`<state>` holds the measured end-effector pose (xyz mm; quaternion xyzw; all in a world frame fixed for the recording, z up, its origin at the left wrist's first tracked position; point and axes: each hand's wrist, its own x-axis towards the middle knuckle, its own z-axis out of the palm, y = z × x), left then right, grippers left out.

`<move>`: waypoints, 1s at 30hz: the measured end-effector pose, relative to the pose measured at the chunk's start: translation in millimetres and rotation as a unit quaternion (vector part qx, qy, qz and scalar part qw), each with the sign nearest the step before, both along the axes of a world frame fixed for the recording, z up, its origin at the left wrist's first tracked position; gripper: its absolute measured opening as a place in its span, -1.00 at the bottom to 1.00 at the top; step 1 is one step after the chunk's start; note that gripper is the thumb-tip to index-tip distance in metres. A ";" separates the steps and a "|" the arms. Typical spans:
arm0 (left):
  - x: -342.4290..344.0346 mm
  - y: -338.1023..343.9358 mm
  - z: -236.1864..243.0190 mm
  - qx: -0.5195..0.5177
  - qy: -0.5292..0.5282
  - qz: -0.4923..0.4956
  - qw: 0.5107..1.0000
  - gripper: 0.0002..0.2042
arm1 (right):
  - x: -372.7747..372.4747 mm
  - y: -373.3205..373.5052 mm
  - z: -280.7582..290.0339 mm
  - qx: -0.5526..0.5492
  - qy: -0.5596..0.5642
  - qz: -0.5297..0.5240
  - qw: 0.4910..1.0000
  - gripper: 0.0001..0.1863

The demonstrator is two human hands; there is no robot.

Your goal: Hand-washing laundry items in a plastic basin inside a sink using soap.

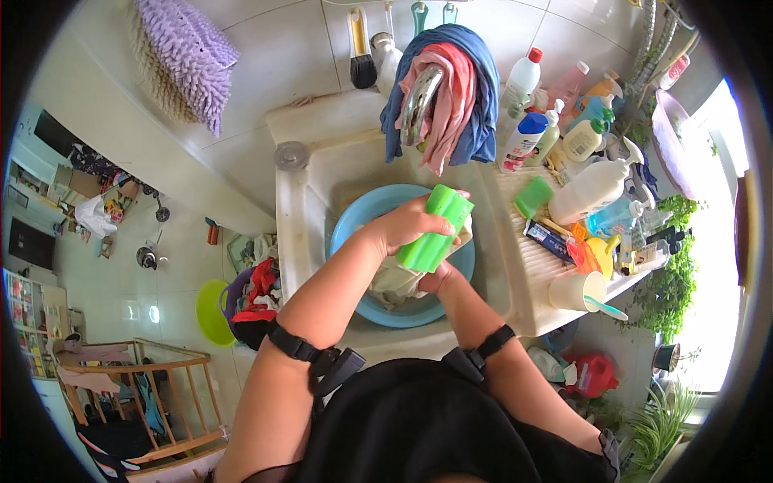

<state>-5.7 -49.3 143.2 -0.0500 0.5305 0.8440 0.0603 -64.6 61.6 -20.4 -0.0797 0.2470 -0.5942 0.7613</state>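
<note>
Above a light blue basin [348, 235], my left hand [409, 224] is closed round a bright green block [439, 229] with a grooved face; I cannot tell its exact kind. A wet, pale cream cloth [393, 283] hangs beneath the block and into the basin, with part of it showing past the block's right side. My right hand [437, 278] is lower down, closed on the cloth under the block's near end. The block and the cloth hide most of its fingers.
The basin stands in a white sink [314, 193]. Blue and pink cloths [475, 88] drape over the faucet [420, 105]. Several bottles [592, 189] crowd the ribbed ledge at the right, with a cream cup [576, 291] near its front. Clothes fill a purple tub [233, 302] at left.
</note>
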 end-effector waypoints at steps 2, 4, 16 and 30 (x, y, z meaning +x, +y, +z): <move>4.7 -8.6 -17.7 -0.045 -0.060 0.075 0.994 -0.42 | 9.1 3.0 14.0 0.028 -0.043 -0.025 0.998 -0.40; 16.1 -11.1 -24.8 -0.093 -0.117 0.213 0.965 -0.46 | 11.0 11.6 23.2 0.014 -0.181 -0.115 0.977 -0.41; 26.1 52.7 -79.7 -0.703 0.075 0.312 0.635 -0.46 | 38.3 -18.5 -27.6 -0.279 -0.180 -0.265 0.905 -0.56; 6.1 67.6 -68.9 -0.752 0.005 0.229 0.619 -0.49 | 24.0 -15.4 3.9 -0.109 -0.190 -0.225 0.949 -0.55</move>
